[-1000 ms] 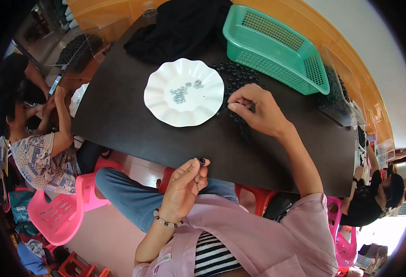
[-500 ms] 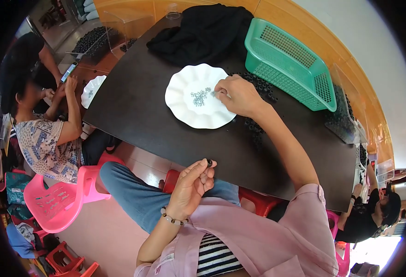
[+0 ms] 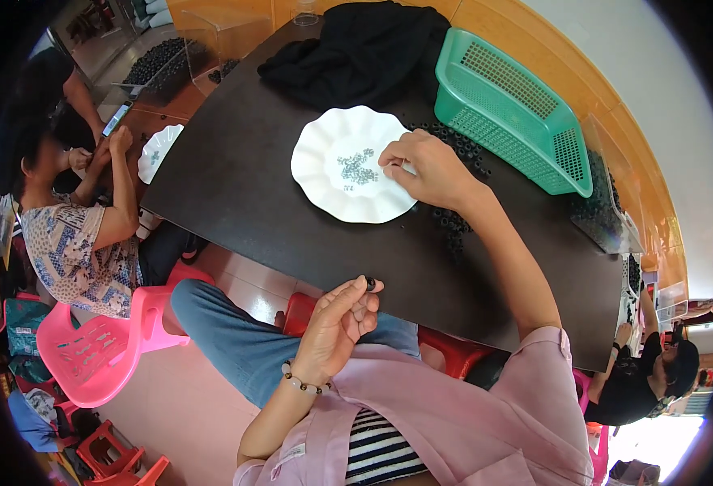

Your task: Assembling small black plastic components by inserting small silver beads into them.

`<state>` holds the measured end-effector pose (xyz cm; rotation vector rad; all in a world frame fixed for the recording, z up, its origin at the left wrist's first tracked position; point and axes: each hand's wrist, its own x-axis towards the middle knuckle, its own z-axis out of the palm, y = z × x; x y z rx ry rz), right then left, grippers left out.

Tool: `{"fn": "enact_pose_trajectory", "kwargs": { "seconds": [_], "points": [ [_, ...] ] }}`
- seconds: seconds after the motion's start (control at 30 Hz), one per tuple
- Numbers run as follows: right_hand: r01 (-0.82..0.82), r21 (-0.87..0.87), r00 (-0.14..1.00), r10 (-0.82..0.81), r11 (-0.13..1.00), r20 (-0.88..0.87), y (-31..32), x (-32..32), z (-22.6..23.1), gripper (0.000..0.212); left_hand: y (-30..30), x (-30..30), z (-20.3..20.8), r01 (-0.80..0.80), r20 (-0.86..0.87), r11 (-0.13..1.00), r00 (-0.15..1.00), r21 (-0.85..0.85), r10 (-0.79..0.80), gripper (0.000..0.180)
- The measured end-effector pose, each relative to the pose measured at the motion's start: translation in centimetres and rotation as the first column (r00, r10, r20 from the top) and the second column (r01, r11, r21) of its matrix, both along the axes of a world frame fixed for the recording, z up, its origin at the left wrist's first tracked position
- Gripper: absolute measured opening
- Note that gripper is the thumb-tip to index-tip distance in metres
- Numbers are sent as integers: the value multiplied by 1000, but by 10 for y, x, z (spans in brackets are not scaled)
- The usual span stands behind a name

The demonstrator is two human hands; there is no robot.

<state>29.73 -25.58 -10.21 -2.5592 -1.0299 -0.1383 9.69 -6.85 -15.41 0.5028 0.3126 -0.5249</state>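
Observation:
Near the table's front edge, my left hand [image 3: 342, 322] pinches a small black ring-like piece [image 3: 370, 283] between thumb and index finger, the other fingers curled. My right hand [image 3: 425, 168] is over the right side of a white scalloped plate [image 3: 312, 166], its fingertips pressed together; whatever they may hold is too small to make out. Tiny pale grey-green pieces [image 3: 358, 168] lie scattered in the plate's middle. Loose black pieces [image 3: 453, 231] like the held one are spread on the table behind and beside my right hand.
Behind the plate lies a black cloth [image 3: 360, 53]. A green perforated basket [image 3: 510, 113] stands at the back right, near a clear bin [image 3: 603, 206] of black pieces. Left, a seated person [image 3: 77, 235] works beside another white plate [image 3: 159, 154]; another person [image 3: 648, 373] is at right.
My right hand has shifted slightly right, and the pale pieces on the plate appear more spread out. My left hand keeps the black piece in nearly the same place.

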Motion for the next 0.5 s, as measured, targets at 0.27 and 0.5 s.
{"fn": "enact_pose_trajectory", "kwargs": {
  "seconds": [0.27, 0.5],
  "points": [
    [-45, 5, 999, 45, 999, 6, 6, -4, -10, 13, -1, -1, 0, 0, 2, 1000, 1000, 11, 0, 29],
    [-53, 40, 999, 53, 998, -2, 0, -7, -3, 11, -2, -1, 1, 0, 6, 1000, 1000, 11, -1, 29]
  ]
}}
